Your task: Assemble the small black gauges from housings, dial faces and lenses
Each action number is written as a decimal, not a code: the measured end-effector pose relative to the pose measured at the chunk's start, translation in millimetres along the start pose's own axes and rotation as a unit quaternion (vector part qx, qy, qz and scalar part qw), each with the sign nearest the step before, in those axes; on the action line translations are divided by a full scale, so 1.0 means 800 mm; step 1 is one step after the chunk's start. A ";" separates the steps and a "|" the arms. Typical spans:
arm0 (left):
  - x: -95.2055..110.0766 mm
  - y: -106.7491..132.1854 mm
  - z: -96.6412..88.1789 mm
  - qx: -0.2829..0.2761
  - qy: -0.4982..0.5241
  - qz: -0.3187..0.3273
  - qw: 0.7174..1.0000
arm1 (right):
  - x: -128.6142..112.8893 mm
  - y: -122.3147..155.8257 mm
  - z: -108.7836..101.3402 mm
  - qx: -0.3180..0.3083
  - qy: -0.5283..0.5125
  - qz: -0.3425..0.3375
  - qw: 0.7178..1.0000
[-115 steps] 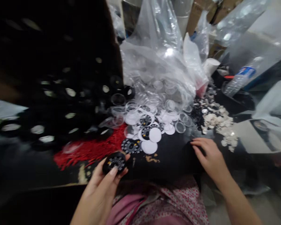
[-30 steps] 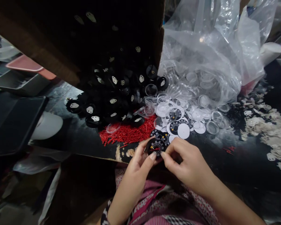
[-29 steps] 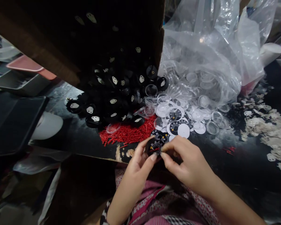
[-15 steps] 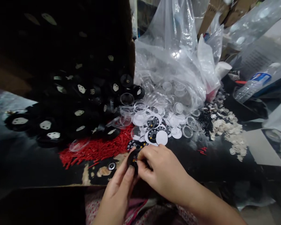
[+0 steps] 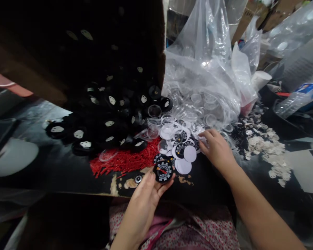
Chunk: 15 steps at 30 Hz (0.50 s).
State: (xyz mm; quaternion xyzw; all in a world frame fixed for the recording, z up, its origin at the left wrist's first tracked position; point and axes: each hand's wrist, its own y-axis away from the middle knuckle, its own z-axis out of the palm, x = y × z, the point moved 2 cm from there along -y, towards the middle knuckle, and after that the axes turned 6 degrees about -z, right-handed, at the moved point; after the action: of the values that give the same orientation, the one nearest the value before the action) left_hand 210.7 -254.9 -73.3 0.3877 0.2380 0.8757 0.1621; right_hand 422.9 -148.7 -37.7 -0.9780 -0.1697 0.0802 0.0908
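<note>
A small round gauge (image 5: 163, 171) with a black dial, white markings and a red pointer is held face up between the thumb and fingers of my left hand (image 5: 148, 189). My right hand (image 5: 216, 147) is at the right edge of a heap of dial discs and clear covers, its thumb and forefinger a little apart. Whether a fingertip touches a cover there I cannot tell. Printed black dial discs (image 5: 180, 150) and plain white discs (image 5: 190, 153) lie between my hands. Behind them are the clear round plastic covers (image 5: 187, 111).
Red pointers (image 5: 127, 159) are heaped to the left, below black housings (image 5: 79, 133) spilling from a dark box (image 5: 114, 21). A clear plastic bag (image 5: 206, 69) stands behind. Small off-white plates (image 5: 266, 142) lie right, near a plastic bottle (image 5: 299, 97). A small metal-rimmed ring (image 5: 138, 179) is near the table edge.
My right hand has left the gauge and moved right to the heap. My left hand now holds the gauge alone, with its dial and red pointer showing. The view has shifted left.
</note>
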 end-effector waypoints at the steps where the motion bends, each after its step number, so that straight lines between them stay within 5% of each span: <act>1: 0.001 0.000 0.000 -0.007 0.004 -0.004 1.000 | 0.001 0.001 0.002 0.003 -0.001 -0.002 1.000; 6: 0.007 0.003 -0.001 -0.033 0.023 -0.011 0.999 | 0.012 -0.001 0.005 0.012 0.010 0.021 1.000; 9: 0.010 0.003 -0.001 -0.035 0.031 -0.019 0.999 | 0.003 0.006 -0.014 0.054 -0.070 0.031 0.996; 11: 0.010 0.003 0.001 -0.037 0.032 -0.029 0.998 | -0.021 0.019 -0.029 0.063 -0.192 0.040 0.979; 15: 0.006 0.001 0.002 -0.049 -0.001 -0.013 0.999 | -0.095 0.048 -0.034 -0.045 -0.417 -0.007 0.908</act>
State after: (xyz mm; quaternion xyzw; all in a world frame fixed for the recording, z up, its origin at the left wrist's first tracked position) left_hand 208.8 -253.2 -68.8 0.3771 0.2000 0.8835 0.1928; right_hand 369.2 -214.6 -9.5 -0.8571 -0.2024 0.4727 -0.0323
